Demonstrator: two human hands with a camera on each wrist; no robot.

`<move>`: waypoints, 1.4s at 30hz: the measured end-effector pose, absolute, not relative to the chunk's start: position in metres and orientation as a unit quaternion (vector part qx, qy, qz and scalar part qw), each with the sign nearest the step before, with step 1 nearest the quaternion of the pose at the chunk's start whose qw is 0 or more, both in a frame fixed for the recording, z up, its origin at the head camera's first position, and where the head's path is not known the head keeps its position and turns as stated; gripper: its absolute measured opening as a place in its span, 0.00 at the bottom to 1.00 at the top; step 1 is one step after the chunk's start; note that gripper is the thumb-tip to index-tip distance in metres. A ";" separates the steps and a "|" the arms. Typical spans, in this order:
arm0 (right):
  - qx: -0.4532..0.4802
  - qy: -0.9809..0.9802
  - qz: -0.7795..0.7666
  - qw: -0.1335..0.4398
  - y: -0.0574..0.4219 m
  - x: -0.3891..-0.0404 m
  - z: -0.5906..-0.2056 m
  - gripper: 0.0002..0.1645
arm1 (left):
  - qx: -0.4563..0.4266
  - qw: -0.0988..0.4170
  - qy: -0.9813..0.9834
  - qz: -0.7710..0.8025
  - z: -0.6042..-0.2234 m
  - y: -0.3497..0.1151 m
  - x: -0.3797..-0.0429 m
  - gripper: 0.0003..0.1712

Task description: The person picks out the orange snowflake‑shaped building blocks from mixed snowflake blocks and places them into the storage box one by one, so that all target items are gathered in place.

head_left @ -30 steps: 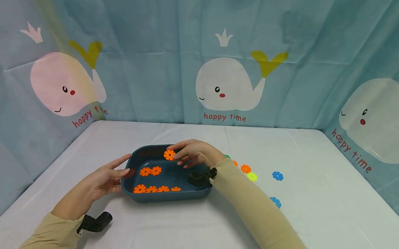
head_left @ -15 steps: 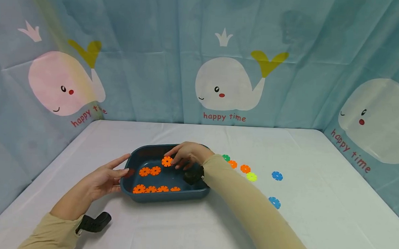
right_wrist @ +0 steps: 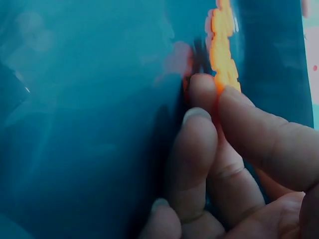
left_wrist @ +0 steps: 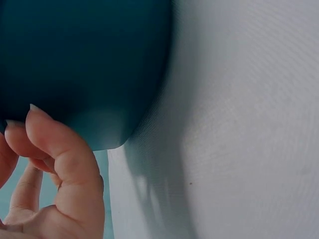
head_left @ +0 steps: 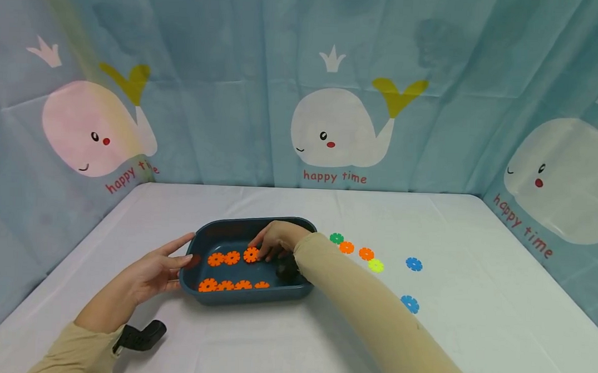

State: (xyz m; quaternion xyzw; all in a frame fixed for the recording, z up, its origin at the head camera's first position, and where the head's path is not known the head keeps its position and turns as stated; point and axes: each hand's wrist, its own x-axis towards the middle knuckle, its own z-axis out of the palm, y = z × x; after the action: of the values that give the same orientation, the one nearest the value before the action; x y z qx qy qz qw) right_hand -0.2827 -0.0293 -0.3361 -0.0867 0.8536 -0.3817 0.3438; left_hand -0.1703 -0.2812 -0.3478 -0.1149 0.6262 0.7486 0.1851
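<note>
A dark blue rectangular tub (head_left: pixel 254 298) sits on the white table. My left hand (head_left: pixel 152 269) grips its left end, thumb over the rim and fingers outside; the left wrist view shows the fingers (left_wrist: pixel 65 159) against the tub's wall. Inside the tub my right hand (head_left: pixel 278 241) pinches an orange snowflake disc (head_left: pixel 250 255) between thumb and fingertips, low over the bottom. Just left of it lie two orange discs (head_left: pixel 217 259), edge to edge. Several more orange discs (head_left: pixel 208 285) line the near wall, partly hidden by the rim. In the right wrist view, the pinched disc (right_wrist: pixel 223 55) appears edge-on.
Right of the tub lie a green disc (head_left: pixel 336 238), two orange discs (head_left: pixel 346 247), a yellow disc (head_left: pixel 375 265) and two blue discs (head_left: pixel 413 264). A light blue whale-print curtain (head_left: pixel 221 122) hangs behind and beside the table. Both wrists wear black camera mounts (head_left: pixel 142 335).
My right hand has moved down and toward me inside the tub, bringing the pinched orange disc level with the two discs to its left. The left hand keeps its grip on the tub.
</note>
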 end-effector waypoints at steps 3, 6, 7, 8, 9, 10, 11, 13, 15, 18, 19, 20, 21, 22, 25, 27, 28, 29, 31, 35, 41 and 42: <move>-0.090 0.862 -0.368 0.337 -0.030 -0.280 -0.337 0.16 | -0.114 0.184 0.628 0.748 -0.349 -0.281 -0.171 0.23; -0.092 0.864 -0.364 0.335 -0.031 -0.279 -0.336 0.16 | -0.114 0.183 0.628 0.748 -0.349 -0.281 -0.171 0.23; -0.092 0.863 -0.367 0.336 -0.031 -0.279 -0.336 0.16 | -0.112 0.184 0.628 0.748 -0.349 -0.281 -0.171 0.23; -0.090 0.862 -0.368 0.337 -0.032 -0.279 -0.336 0.16 | -0.113 0.183 0.628 0.748 -0.349 -0.282 -0.171 0.23; -0.089 0.861 -0.370 0.337 -0.032 -0.279 -0.336 0.16 | -0.114 0.183 0.628 0.747 -0.349 -0.281 -0.172 0.23; -0.090 0.860 -0.372 0.337 -0.032 -0.280 -0.336 0.16 | -0.112 0.184 0.628 0.748 -0.348 -0.281 -0.172 0.23; -0.089 0.859 -0.374 0.338 -0.033 -0.280 -0.336 0.16 | -0.111 0.185 0.627 0.748 -0.348 -0.281 -0.172 0.23; -0.089 0.860 -0.375 0.336 -0.034 -0.280 -0.337 0.16 | -0.109 0.187 0.627 0.749 -0.348 -0.281 -0.171 0.24; -0.088 0.861 -0.374 0.333 -0.034 -0.279 -0.337 0.17 | -0.110 0.188 0.627 0.748 -0.347 -0.281 -0.171 0.24; -0.079 0.865 -0.373 0.326 -0.035 -0.278 -0.337 0.17 | -0.106 0.192 0.624 0.750 -0.348 -0.282 -0.170 0.24; -0.075 0.866 -0.374 0.323 -0.035 -0.277 -0.337 0.17 | -0.106 0.192 0.622 0.751 -0.348 -0.282 -0.170 0.24; -0.071 0.867 -0.375 0.321 -0.036 -0.277 -0.336 0.17 | -0.106 0.192 0.621 0.752 -0.348 -0.282 -0.170 0.24; -0.068 0.867 -0.377 0.319 -0.036 -0.276 -0.336 0.16 | -0.106 0.192 0.620 0.754 -0.348 -0.282 -0.170 0.24; -0.066 0.867 -0.378 0.318 -0.036 -0.275 -0.336 0.16 | -0.105 0.193 0.618 0.755 -0.348 -0.281 -0.170 0.24; -0.064 0.866 -0.381 0.318 -0.035 -0.275 -0.334 0.16 | -0.114 0.189 0.621 0.752 -0.347 -0.280 -0.170 0.23; -0.063 0.863 -0.385 0.321 -0.034 -0.276 -0.334 0.16 | -0.113 0.187 0.623 0.751 -0.346 -0.279 -0.169 0.22; -0.060 0.861 -0.389 0.323 -0.033 -0.276 -0.333 0.16 | -0.115 0.186 0.624 0.750 -0.346 -0.278 -0.169 0.22; -0.057 0.858 -0.393 0.325 -0.032 -0.276 -0.333 0.16 | -0.118 0.185 0.625 0.749 -0.346 -0.278 -0.169 0.22; -0.052 0.854 -0.399 0.329 -0.029 -0.276 -0.331 0.15 | -0.119 0.184 0.626 0.749 -0.345 -0.277 -0.169 0.22; -0.053 0.837 -0.426 0.340 -0.020 -0.279 -0.323 0.15 | -0.120 0.182 0.628 0.747 -0.345 -0.277 -0.169 0.23; -0.079 0.801 -0.475 0.356 -0.001 -0.281 -0.299 0.21 | -0.123 0.183 0.627 0.747 -0.346 -0.277 -0.169 0.23; -0.083 0.797 -0.480 0.356 0.003 -0.280 -0.294 0.22 | -0.124 0.183 0.627 0.747 -0.345 -0.277 -0.169 0.23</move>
State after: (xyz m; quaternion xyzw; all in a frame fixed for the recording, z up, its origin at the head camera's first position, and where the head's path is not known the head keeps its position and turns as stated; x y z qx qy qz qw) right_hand -0.2802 0.0032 -0.2943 -0.0826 0.7974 -0.4801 0.3561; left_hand -0.1694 -0.2774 -0.3452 -0.1235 0.6270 0.7470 0.1834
